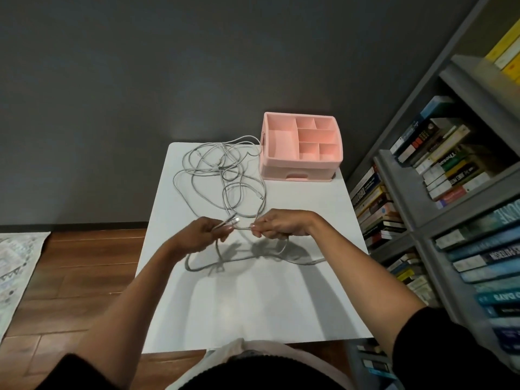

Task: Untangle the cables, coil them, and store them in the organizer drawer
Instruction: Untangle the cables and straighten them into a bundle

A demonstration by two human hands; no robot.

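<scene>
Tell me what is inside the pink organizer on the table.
The open top compartments of the pink organizer show only bare pink floors; nothing lies in them. Its drawer is shut, so the inside is hidden.

One white table (253,299) stands here, and on it one pink organizer (281,164) with six open compartments on top and one drawer (298,175) below. There is one tangle of grey cables (222,170), too knotted to count singly. I count two hands, left hand (201,233) and right hand (280,225), plus one bookcase (405,192) and one rug (17,263).
</scene>
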